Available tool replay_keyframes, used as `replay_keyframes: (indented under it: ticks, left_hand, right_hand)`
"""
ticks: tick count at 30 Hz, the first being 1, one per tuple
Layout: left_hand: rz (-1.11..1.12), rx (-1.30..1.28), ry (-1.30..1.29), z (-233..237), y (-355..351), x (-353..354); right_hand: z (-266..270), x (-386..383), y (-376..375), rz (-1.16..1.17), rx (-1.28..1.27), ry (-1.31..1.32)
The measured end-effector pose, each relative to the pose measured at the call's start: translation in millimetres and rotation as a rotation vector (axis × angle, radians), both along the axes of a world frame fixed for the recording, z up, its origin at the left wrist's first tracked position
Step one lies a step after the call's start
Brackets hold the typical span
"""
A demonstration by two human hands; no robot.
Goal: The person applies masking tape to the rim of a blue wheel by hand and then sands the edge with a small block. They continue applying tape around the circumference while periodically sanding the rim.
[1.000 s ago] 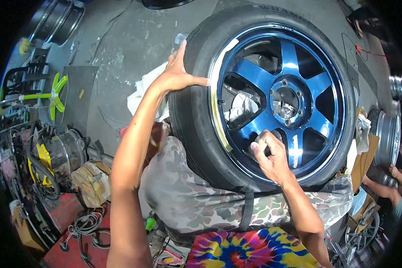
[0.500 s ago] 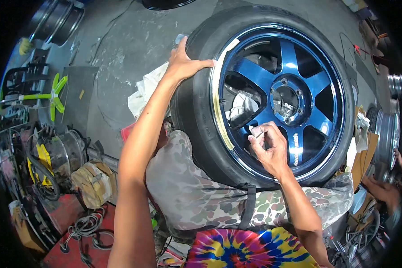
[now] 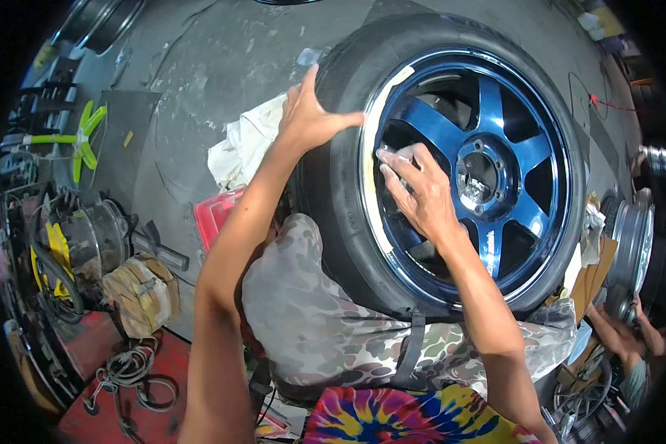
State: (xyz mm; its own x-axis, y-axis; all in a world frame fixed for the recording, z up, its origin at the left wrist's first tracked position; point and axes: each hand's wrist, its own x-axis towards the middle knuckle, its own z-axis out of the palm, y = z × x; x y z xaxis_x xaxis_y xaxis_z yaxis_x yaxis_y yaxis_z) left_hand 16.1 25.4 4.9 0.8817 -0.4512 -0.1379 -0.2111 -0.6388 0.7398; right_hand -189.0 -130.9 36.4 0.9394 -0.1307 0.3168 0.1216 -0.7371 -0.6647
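A blue spoked wheel rim point(image 3: 429, 126) with a black tire point(image 3: 340, 189) leans against my legs. Pale masking tape point(image 3: 372, 170) runs along the left part of its lip. My left hand point(image 3: 307, 118) is open over the tire's upper left side, thumb stretched to the taped lip and fingers spread toward the tread. At the inner edge of the rim, beside the tape, my right hand point(image 3: 425, 192) has its fingers bent and drawn together. Whatever they pinch is mostly hidden behind the fingertips.
White cloth point(image 3: 248, 144) and a red box point(image 3: 218, 214) lie left of the tire. Lower left are a paper-wrapped package point(image 3: 142, 294) and coiled cable point(image 3: 129, 370). At right stand a silver wheel point(image 3: 633, 229) and cardboard point(image 3: 592, 277), with another person's arms point(image 3: 629, 333) nearby.
My right hand has moved up and left from the lower spoke to the rim's taped side. The small pale piece seen in its fingers before is now hidden. My left hand has barely shifted.
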Motion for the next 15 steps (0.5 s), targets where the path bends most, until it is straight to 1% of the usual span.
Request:
replay_keyframes:
  ticks: [3, 5, 6, 9, 15]
  left_hand:
    - [0.049, 0.045, -0.069, 3, -15, 5]
    - [0.133, 0.051, 0.016, 10, -20, 7]
    - [0.133, 0.052, 0.018, 13, -20, 6]
    - [0.145, 0.071, 0.011, 17, -19, 3]
    - [0.165, 0.086, 0.0, 17, -20, 2]
  right_hand:
    - [-3, 16, -2, 0.013, -0.044, 0.001]
    - [-7, 24, -2, 0.022, -0.073, -0.034]
    - [-7, 28, -2, 0.027, -0.107, -0.061]
    - [-13, 36, -3, 0.041, -0.168, -0.032]
    - [-14, 47, -9, 0.095, -0.239, -0.064]
